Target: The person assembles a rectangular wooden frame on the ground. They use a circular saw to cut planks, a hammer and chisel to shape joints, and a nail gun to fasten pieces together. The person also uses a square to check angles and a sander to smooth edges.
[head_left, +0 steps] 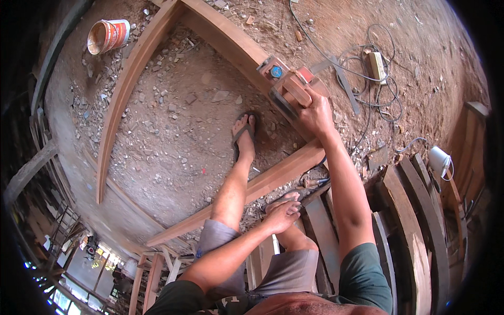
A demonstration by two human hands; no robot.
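Observation:
My right hand is wrapped round the handle of a reddish-brown electric planer. The planer lies along the top of a wooden beam, and its body covers part of that beam. This beam meets a curved beam at the far corner and another beam near my legs, making a large frame. Away from the planer, my left hand hangs over my right shin with its fingers loosely bent and apart. Nothing shows in it.
A grey cable and a power strip lie on the dirt floor to the right. An orange-and-white bucket is at far left. Several planks and a white pail are on the right. My sandalled left foot stands inside the frame.

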